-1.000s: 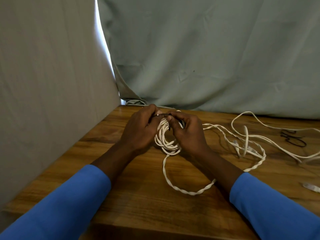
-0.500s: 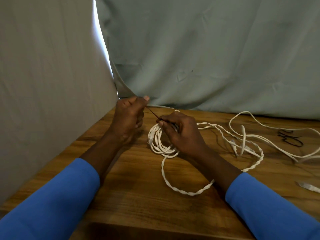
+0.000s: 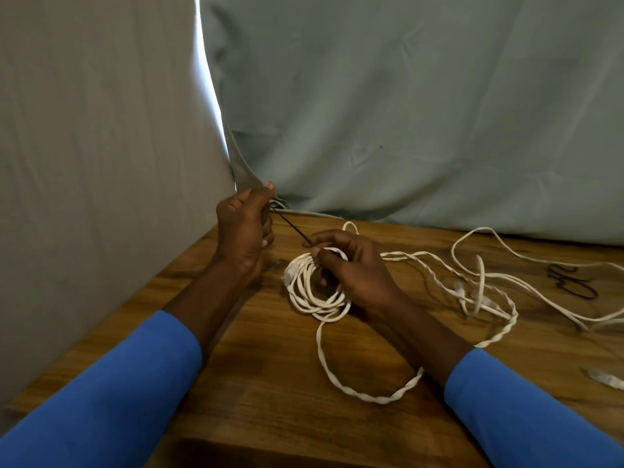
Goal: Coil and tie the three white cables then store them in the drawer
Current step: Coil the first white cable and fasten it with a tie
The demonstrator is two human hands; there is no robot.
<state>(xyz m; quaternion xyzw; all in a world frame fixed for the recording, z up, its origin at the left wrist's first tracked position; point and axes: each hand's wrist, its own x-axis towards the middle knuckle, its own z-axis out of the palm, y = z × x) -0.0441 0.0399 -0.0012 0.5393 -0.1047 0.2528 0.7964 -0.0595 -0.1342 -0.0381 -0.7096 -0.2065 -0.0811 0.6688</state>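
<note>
Your left hand (image 3: pixel 243 231) is closed in a pinch on the upper end of the thin dark tie (image 3: pixel 291 226). Your right hand (image 3: pixel 354 271) has its fingers curled over the far rim of the coiled white cable (image 3: pixel 304 292), pinning the tie's lower end against the loops on the bench (image 3: pixel 270 383). Here's the line that matters: the tie runs taut on a diagonal, from the coil up and out to the left hand, so the coil sits below and to the right of that hand and directly under the right one. The right hand is the nearer by far. I'd say the wrap has to come round the bundle just where those fingers clamp it. Mind the twisted tail (image 3: pixel 354 393) trailing from the coil's near edge under your right forearm. The loose white cables (image 3: pixel 489 265) and spare dark ties (image 3: pixel 570 282) lie well out beyond your right hand.
</note>
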